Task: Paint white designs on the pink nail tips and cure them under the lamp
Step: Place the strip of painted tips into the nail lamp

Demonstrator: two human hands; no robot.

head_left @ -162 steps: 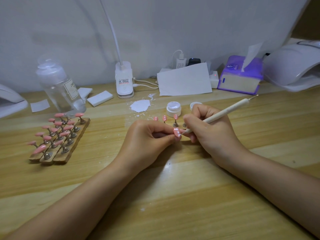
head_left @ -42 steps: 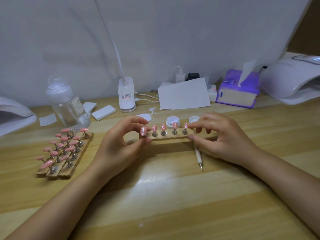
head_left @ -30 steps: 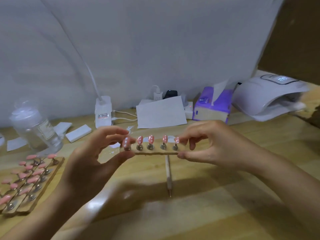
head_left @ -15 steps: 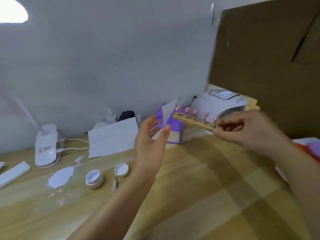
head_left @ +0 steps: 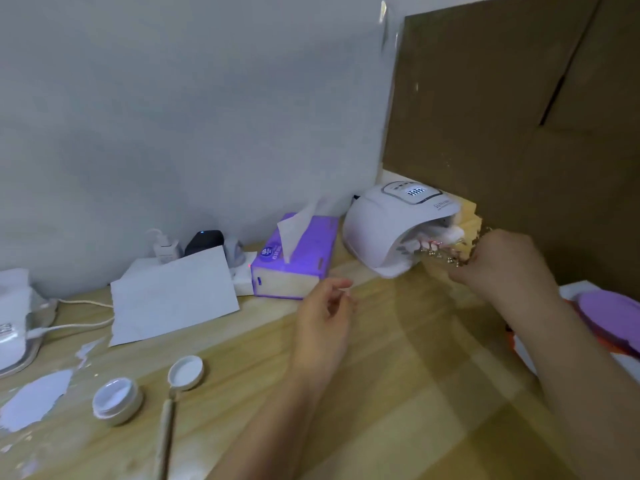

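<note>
Our right hand (head_left: 498, 261) grips the nail-tip strip (head_left: 438, 252) at the lamp (head_left: 384, 230) mouth, left hand (head_left: 323, 320) loosely open; curing remains.

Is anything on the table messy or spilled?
Yes. A white paint-like smear lies straight on the wooden table at the left, with small flecks around it. Beside it, the small round white jar stands open, its white lid lying upturned nearby.
</note>
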